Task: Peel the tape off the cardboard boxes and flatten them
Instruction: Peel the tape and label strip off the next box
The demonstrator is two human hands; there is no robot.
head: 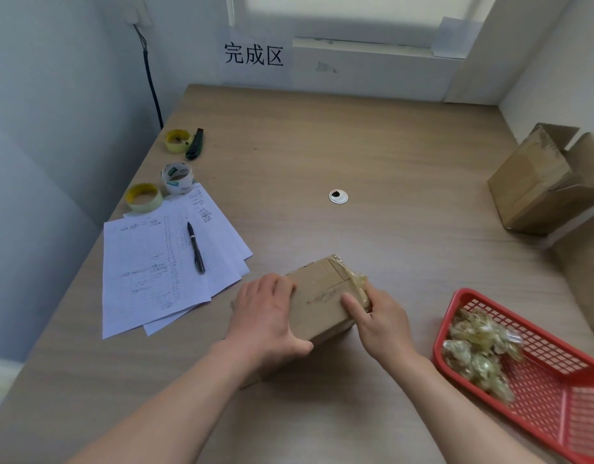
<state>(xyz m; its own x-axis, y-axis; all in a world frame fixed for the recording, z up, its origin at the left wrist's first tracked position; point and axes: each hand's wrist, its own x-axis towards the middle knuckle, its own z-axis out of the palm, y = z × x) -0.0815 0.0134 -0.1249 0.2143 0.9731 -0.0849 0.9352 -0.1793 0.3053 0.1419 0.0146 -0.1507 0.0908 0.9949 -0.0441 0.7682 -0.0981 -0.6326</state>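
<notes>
A small closed cardboard box (322, 296) sits on the wooden desk (355, 145) near its front middle. Clear tape (355, 283) runs over the box's right end, crinkled and partly lifted. My left hand (268, 316) grips the box's left end, fingers over the top and thumb at the near edge. My right hand (379, 316) holds the right end, thumb on top and fingers curled round the taped side, where they are hidden.
A red mesh basket (550, 390) with wads of peeled tape stands at the front right. Opened cardboard boxes (536, 185) lie at the right edge. Papers (161, 269) with a pen (195, 247), three tape rolls (176, 177) and a utility knife (194, 144) lie left.
</notes>
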